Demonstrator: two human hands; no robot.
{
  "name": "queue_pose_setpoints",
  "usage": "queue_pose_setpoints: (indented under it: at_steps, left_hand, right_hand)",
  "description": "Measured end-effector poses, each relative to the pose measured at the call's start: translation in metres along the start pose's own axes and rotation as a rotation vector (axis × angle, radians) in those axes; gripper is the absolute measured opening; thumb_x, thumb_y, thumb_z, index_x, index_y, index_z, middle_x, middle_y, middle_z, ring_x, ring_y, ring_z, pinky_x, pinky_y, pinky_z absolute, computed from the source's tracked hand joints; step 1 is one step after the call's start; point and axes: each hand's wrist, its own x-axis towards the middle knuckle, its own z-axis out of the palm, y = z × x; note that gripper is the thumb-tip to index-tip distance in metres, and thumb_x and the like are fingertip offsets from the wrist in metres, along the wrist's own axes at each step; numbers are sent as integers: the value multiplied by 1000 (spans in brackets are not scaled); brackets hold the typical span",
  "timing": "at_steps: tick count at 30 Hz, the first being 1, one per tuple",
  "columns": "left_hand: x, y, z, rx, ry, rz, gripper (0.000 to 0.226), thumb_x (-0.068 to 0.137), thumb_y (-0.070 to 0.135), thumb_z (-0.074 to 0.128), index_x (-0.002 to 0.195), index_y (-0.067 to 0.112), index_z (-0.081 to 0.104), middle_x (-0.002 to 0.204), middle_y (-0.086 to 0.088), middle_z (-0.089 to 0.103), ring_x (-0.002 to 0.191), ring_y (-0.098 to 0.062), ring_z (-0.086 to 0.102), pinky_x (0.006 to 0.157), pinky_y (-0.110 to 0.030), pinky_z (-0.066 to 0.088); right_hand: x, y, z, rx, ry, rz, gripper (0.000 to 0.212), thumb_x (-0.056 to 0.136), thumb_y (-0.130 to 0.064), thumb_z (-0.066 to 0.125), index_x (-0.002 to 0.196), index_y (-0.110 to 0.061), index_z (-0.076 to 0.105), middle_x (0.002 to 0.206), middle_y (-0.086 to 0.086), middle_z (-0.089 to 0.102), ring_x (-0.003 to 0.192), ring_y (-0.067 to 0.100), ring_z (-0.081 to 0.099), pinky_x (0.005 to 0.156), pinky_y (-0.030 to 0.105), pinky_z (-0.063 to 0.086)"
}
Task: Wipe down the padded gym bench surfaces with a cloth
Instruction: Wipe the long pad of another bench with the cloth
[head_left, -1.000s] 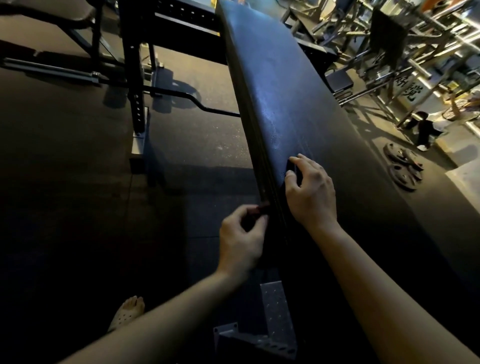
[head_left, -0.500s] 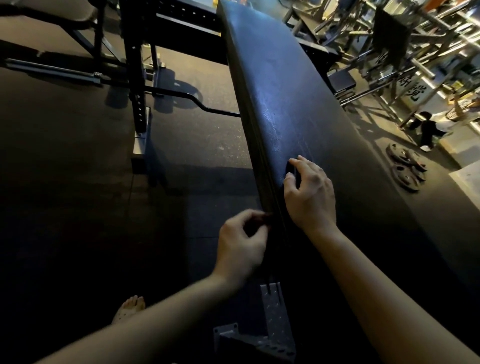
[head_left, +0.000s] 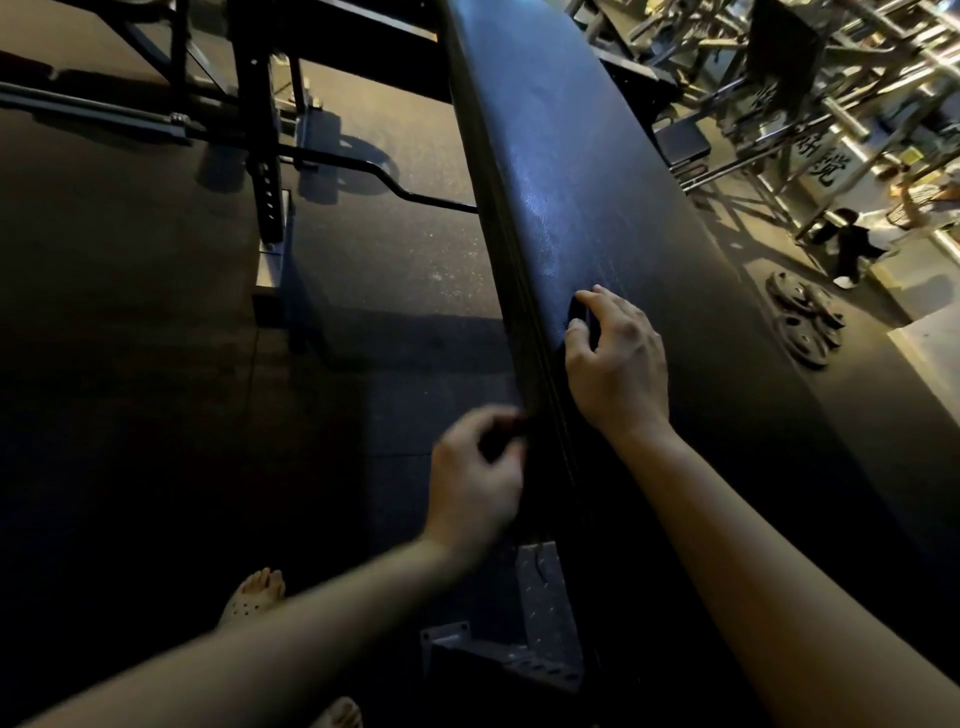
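A long black padded bench (head_left: 597, 182) runs from the bottom middle to the top of the head view. My right hand (head_left: 618, 364) rests on the pad near its left edge, thumb and forefinger curled round a dark fold of cloth (head_left: 577, 314) that barely stands out from the pad. My left hand (head_left: 475, 488), blurred, is at the bench's side edge. Its fingertips pinch a small dark reddish bit of cloth (head_left: 511, 426) against the seam. Most of the cloth is lost in the dark.
The bench's perforated metal base (head_left: 540, 613) lies below my left hand, my sandalled foot (head_left: 252, 597) beside it. A rack upright (head_left: 260, 156) and a bent bar (head_left: 405, 192) are on the left floor. Weight plates (head_left: 802, 322), machines and a person (head_left: 852, 249) are to the right.
My left hand has slid a little nearer along the bench's side edge and is now blurred. My right hand has stayed at the same spot on the pad.
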Motion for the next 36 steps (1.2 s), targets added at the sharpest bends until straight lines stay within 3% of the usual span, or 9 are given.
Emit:
queue_pose_setpoints:
  at_steps: [4, 8, 11, 15, 18, 24, 29, 33, 36]
  left_hand:
    - [91, 5, 7, -64, 155, -125, 11, 90, 12, 71, 84, 21, 71, 70, 6, 71, 63, -6, 68, 65, -32, 57]
    - [14, 9, 10, -48, 79, -60, 16, 93, 5, 70, 86, 20, 67, 73, 10, 66, 67, 2, 61, 66, -18, 47]
    - [-61, 13, 1, -63, -109, -48, 10, 92, 7, 70, 87, 15, 66, 74, 5, 66, 67, -5, 61, 62, -22, 46]
    - [-10, 11, 0, 5, -34, 27, 19, 89, 1, 64, 88, 20, 67, 78, 9, 67, 74, 2, 63, 70, -18, 48]
    - [31, 6, 2, -43, 92, -117, 16, 93, 5, 66, 87, 19, 67, 77, 6, 70, 71, -3, 66, 66, -25, 50]
    - [-61, 14, 1, -63, -102, 17, 17, 89, 4, 65, 93, 20, 69, 84, 7, 70, 81, -3, 66, 74, -18, 49]
    - [19, 3, 6, -64, 99, -91, 10, 93, 7, 64, 93, 16, 69, 83, -2, 72, 78, -21, 70, 70, -48, 59]
    - [-60, 11, 2, -97, -103, -41, 14, 88, 5, 66, 95, 17, 69, 86, 3, 71, 83, -10, 69, 74, -26, 53]
    - [-30, 5, 1, -38, -78, 8, 18, 89, 1, 66, 92, 18, 70, 84, 6, 70, 80, -2, 66, 73, -18, 50]
  right_hand:
    - [-1, -2, -1, 8, 7, 10, 40, 100, -27, 53, 138, -18, 59, 151, 4, 52, 143, 18, 42, 119, 38, 29]
    - [-1, -3, -3, 14, -8, 12, 41, 100, -28, 52, 140, -19, 58, 151, 3, 51, 143, 17, 41, 120, 38, 29]
    - [-2, -4, -4, 5, -16, 13, 41, 101, -28, 51, 140, -18, 58, 152, 3, 50, 144, 18, 41, 119, 38, 28]
    - [-1, -5, -4, 4, -16, 6, 40, 101, -27, 51, 139, -17, 58, 151, 4, 51, 143, 19, 42, 119, 39, 29]
    - [-3, -6, -5, 9, -19, 13, 40, 101, -28, 50, 139, -18, 58, 151, 4, 52, 142, 18, 42, 119, 40, 30]
    - [-1, -2, -2, 10, -14, 13, 41, 102, -29, 50, 140, -18, 57, 151, 3, 51, 143, 18, 42, 120, 40, 29]
    - [-2, -4, -4, 16, -25, 14, 41, 101, -29, 50, 140, -19, 57, 151, 4, 51, 142, 19, 42, 120, 41, 30]
    - [-1, -4, -4, 8, -17, 12, 41, 101, -28, 51, 140, -17, 57, 152, 5, 51, 143, 19, 42, 119, 40, 29]
    - [-1, -3, -3, -3, -20, 14, 41, 101, -28, 50, 140, -18, 57, 152, 4, 50, 143, 19, 41, 119, 38, 28]
